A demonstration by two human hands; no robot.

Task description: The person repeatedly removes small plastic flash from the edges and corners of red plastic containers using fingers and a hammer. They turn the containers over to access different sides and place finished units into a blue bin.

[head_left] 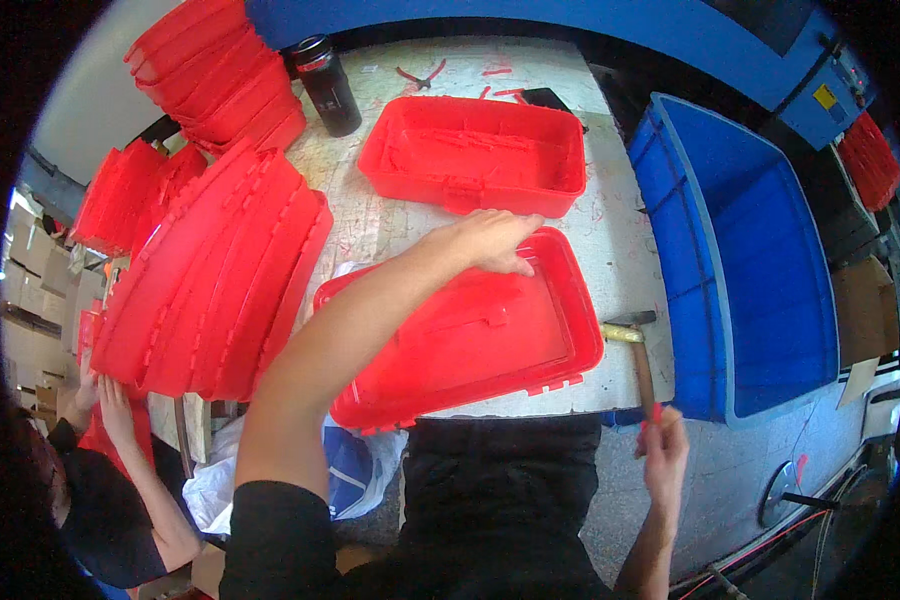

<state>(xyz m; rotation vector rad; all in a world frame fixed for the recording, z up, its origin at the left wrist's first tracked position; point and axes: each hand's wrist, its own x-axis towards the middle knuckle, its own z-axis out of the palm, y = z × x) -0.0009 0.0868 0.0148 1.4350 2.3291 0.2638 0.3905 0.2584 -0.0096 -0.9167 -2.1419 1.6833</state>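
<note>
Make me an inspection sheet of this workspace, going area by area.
Surface: white table, scuffed and marked with red.
Job's things: shallow red tray at the near edge; hammer to its right.
Clutter: red-handled pliers, black bottle and red scraps toward the far side; deeper red bin beyond the tray.
Left hand: at the tray's far rim; grip unclear.
Right hand: closed around the hammer's handle.
Cables: thin red line on the floor at right; cable or hose, cannot tell.
Surroundings: blue crate right, stacked red trays left, co-worker lower left.
</note>
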